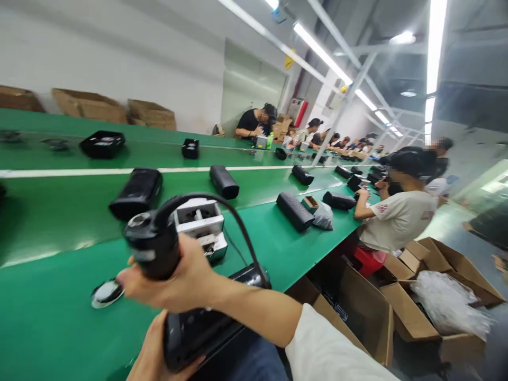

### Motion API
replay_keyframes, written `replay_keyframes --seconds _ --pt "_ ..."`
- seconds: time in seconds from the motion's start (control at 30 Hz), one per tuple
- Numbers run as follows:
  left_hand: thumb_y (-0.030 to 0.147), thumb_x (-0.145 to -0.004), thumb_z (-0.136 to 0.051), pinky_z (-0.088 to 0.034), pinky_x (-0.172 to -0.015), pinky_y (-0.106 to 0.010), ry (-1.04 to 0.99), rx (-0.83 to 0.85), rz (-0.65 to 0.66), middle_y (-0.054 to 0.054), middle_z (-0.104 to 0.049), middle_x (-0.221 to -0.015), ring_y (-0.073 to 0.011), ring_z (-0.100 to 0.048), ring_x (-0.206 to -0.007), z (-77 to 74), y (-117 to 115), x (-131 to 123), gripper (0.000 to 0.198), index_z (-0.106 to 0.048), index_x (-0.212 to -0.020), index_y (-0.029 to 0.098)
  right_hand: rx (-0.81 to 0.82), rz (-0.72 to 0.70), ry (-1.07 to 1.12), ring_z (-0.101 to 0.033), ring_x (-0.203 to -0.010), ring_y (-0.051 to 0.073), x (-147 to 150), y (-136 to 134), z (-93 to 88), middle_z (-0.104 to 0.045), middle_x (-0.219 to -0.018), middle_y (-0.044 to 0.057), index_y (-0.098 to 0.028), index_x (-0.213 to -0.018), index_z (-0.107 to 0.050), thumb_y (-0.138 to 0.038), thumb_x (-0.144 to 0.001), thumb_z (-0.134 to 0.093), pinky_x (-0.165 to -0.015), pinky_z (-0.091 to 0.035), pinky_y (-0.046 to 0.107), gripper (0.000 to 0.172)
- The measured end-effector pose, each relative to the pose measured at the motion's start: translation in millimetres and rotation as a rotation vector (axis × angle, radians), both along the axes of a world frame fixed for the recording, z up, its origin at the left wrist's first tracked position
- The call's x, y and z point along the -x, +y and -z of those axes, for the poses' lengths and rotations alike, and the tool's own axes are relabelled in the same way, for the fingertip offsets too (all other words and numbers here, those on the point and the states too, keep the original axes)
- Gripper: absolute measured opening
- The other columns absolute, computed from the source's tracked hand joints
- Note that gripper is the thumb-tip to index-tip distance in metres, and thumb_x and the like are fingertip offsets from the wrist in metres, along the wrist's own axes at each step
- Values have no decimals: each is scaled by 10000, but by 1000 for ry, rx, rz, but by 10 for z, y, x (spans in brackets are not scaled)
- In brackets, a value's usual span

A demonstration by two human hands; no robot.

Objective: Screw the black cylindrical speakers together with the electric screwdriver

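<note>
My right hand (186, 275) is wrapped around a thick black corded electric screwdriver (153, 246), whose cable (234, 217) loops over to the right. The tool's tip is hidden behind my hand and arm. Below it, my left hand (153, 352) grips the end of a black speaker housing (206, 333), which lies tilted at the table's near edge. My right forearm covers part of that housing. To the left of my right hand, a small round part with a pale face (107, 292) rests on the green table (51, 317).
Behind the tool stands a white partitioned box (200, 217) with small parts. Black housings (137, 193) stand along the green line. At right, a co-worker in a pale shirt (405, 211) sits near open cardboard boxes (365, 312). More people work farther back.
</note>
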State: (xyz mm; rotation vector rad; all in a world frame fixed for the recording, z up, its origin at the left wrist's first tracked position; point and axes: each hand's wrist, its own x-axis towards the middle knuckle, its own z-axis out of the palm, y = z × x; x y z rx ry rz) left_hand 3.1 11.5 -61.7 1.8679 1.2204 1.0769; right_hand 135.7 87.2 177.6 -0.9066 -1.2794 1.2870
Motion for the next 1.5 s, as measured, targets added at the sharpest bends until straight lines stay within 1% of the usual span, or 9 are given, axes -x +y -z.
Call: replay_keyframes --seconds 0.07,0.17,0.27,0.37,0.63,1.0,1.13,1.33,1.5 --pt "510 -851 -834 -556 -1208 -664 32 28 97 -162 -636 -1508 -430 -677 -1389 -216 -82 -5 882 -420 -1585 250 -56 15 28 -490 -545 101 -53 -121 -79 -565 -632 -85 -261 -800 -626 -601 -574 -1044 -477 -450 256 585" --pt "359 -871 -843 -501 -1263 -651 67 62 153 -191 -524 -1632 -414 -584 -1506 -441 -131 4 952 -326 -1664 261 -226 20 87 -512 -469 98 -300 -203 -343 -567 -603 -94 -257 -996 -671 -516 -787 -955 -442 -451 250 438" --pt "266 -854 -866 -494 -1273 -645 84 87 168 -182 -472 -1666 -407 -548 -1541 -532 -153 16 1044 -255 -1699 310 -525 226 171 -506 -415 96 -619 -62 -611 -560 -587 -114 -272 -1057 -661 -377 -909 -837 -429 -464 258 252" --pt "227 -847 -882 -495 -1273 -652 80 102 187 -175 -459 -1665 -409 -537 -1552 -544 -170 17 1107 -201 -1712 348 -708 429 123 -489 -394 96 -808 172 -696 -503 -559 -125 -277 -930 -611 -325 -904 -804 -412 -464 264 201" --pt "165 -827 -895 -499 -1269 -661 62 117 201 -162 -484 -1652 -415 -550 -1544 -544 -162 16 1202 -152 -1743 395 -650 498 -24 -504 -391 90 -722 475 -413 -535 -546 -109 -246 -870 -600 -351 -894 -803 -416 -470 247 230" --pt "184 -834 -900 -494 -1278 -652 51 136 209 -161 -479 -1661 -416 -540 -1552 -560 -164 21 1186 -169 -1746 383 -597 532 22 -476 -366 88 -748 494 -348 -517 -546 -121 -243 -910 -631 -253 -875 -771 -374 -435 239 144" --pt "216 -845 -915 -478 -1290 -669 53 128 218 -161 -470 -1663 -414 -518 -1566 -550 -162 15 1184 -159 -1741 384 -546 444 19 -481 -372 93 -792 314 -373 -497 -551 -129 -252 -951 -645 -242 -895 -794 -381 -446 246 160" --pt "233 -832 -936 -504 -1278 -650 58 88 212 -178 -486 -1669 -428 -527 -1564 -540 -162 11 1194 -181 -1748 356 -508 363 86 -470 -384 82 -765 -104 -575 -505 -593 -118 -250 -1000 -668 -187 -932 -802 -384 -435 240 163" --pt "238 -825 -946 -524 -1264 -637 43 101 210 -159 -514 -1653 -412 -546 -1551 -542 -164 14 1183 -205 -1739 365 -495 304 69 -450 -385 75 -673 -237 -607 -517 -605 -122 -266 -1036 -658 -209 -951 -819 -385 -440 234 190"
